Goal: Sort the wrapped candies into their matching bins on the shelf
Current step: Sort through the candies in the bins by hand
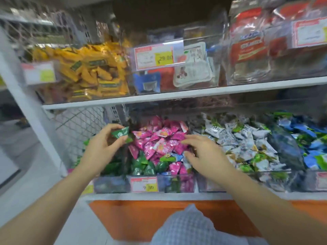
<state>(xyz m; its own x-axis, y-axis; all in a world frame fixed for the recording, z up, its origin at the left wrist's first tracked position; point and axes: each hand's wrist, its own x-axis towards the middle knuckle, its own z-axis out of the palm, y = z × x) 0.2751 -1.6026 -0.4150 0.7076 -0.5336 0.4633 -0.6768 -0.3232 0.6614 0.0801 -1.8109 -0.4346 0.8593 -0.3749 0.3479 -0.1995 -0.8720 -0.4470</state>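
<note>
The left hand (pixel 99 147) covers most of the leftmost lower bin (pixel 109 184) at 7 o'clock, leaving only scraps of green wrapper in sight. The print on the green candy (pixel 120 134) it pinches is too blurred to read. The right hand (pixel 200 149) curls its fingertips into the pink candies (pixel 164 138), hiding whether they grip one. The price label (pixel 38 72) at 10 o'clock is smeared unreadable. The blue-and-green candies (pixel 313 152) at 3 o'clock run off the right edge. The checked cloth (pixel 185 227) at 6 o'clock is cut off by the bottom edge.

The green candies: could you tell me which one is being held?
The green candy pinched in the left hand, raised at the left. The other green candies lie loose, and no hand is holding them.
</note>
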